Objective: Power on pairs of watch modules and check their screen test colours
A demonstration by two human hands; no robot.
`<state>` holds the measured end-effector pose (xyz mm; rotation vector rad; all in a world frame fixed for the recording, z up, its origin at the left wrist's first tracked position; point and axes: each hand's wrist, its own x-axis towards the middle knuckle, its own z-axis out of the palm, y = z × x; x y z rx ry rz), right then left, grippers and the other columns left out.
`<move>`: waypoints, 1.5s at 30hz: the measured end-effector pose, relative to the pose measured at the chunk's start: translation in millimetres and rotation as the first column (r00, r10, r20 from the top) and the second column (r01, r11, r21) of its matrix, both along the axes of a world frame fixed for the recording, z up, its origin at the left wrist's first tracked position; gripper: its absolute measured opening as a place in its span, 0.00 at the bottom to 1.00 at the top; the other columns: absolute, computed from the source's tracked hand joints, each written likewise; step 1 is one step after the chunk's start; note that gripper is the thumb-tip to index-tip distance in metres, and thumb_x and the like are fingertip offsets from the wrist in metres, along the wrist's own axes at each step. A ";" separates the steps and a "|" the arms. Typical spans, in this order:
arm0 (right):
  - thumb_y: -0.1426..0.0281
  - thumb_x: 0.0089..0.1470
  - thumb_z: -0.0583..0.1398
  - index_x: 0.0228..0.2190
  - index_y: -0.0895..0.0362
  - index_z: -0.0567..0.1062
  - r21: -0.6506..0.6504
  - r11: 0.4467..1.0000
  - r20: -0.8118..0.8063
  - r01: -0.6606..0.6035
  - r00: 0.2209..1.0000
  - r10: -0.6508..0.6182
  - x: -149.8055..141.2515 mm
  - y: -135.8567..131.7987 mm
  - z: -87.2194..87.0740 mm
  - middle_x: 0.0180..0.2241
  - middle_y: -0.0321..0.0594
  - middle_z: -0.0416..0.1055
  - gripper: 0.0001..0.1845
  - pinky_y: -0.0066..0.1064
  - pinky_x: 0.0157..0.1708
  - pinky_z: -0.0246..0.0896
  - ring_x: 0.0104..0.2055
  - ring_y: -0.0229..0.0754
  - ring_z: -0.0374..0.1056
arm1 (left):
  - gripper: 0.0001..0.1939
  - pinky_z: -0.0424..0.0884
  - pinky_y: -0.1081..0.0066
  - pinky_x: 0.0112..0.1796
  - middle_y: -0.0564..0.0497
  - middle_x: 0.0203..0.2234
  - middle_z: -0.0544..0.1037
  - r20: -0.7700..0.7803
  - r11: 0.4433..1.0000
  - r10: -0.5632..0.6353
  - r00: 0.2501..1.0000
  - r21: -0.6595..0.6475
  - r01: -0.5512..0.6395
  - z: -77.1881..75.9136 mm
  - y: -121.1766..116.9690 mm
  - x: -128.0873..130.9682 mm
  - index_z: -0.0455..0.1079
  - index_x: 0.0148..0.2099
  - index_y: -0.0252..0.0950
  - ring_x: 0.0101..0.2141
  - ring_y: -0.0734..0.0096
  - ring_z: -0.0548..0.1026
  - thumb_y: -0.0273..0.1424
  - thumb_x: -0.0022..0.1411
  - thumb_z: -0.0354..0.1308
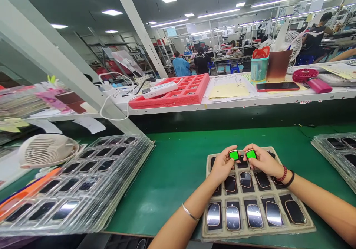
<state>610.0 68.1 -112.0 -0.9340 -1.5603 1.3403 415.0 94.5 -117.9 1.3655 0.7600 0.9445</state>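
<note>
My left hand (pixel 224 162) grips a smartwatch (pixel 234 155) whose screen glows green, the thumb at its lower edge. In my right hand (pixel 261 160) is a second smartwatch (pixel 250 154), also lit green and held between thumb and fingers. Both are raised side by side over the far row of a beige tray (pixel 246 194). Several dark-screened watches, one of them a watch (pixel 253 215) in the near row, lie in the tray's pockets on black pads. My hands and wrists hide part of the far row.
Stacked clear trays (pixel 91 182) of dark watch faces stand at the left, beside a white fan (pixel 48 150). Another tray stack (pixel 338 148) is at the right edge. Above the green mat (pixel 155 182), a shelf holds a red foam tray (pixel 191 89), papers and a phone (pixel 278 87).
</note>
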 end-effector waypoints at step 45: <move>0.73 0.50 0.60 0.58 0.49 0.52 0.018 0.998 -0.101 0.054 0.994 -0.052 -1.1 3.6 -12.6 0.54 0.49 0.59 0.37 0.32 0.36 0.69 0.37 0.36 0.69 | 0.28 0.67 0.74 0.36 0.48 0.37 0.73 -0.057 0.996 0.062 0.996 0.066 -0.058 1.2 -1.2 -0.4 0.59 0.55 0.36 0.38 0.70 0.72 0.20 0.49 0.54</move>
